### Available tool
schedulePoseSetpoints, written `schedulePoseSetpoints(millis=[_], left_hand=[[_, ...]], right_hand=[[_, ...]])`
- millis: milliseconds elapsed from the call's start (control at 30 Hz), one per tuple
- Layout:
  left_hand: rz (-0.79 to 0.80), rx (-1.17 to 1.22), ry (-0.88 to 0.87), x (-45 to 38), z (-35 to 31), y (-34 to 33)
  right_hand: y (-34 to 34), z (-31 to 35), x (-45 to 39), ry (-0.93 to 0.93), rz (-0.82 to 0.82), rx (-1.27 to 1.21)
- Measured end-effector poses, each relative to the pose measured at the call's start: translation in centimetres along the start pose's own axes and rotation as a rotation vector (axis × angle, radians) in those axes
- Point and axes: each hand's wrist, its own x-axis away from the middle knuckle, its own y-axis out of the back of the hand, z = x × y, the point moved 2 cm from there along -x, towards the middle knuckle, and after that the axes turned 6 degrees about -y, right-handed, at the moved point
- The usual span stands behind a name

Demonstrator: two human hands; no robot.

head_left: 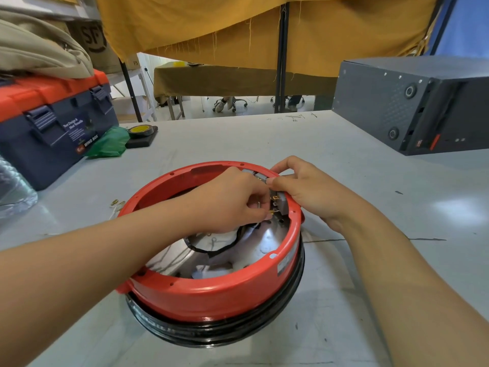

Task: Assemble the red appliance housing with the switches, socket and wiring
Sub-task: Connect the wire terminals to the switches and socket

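At table centre: red housing, round glossy plastic ring on black ribbed base
Left hand: inside ring, fingers curled, pinching white wire at brass terminals
Right hand: on far rim, fingertips gripping grey switch block
Progress: switch seated; wiring loose, black cable unrouted, likely midway
Far left: blue-orange toolbox, tape roll
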Motion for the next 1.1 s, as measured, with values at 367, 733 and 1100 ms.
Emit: schedulePoseSetpoints(millis=[367,733,1100], left_hand=[[0.027,-0.047,0.004,-0.09,-0.29,0.01],[0.001,-0.036,0.003,0.29,-0.09,-0.31],[-0.034,-0.018,0.01,0.3,0.05,-0.48]], right_hand=[[-0.14,0.0,-0.11,0.017,0.006,-0.018],[-0.25,-0.04,-0.22,0.016,-0.02,0.01],[-0.35,-0.15,-0.25,0.011,-0.038,0.001]])
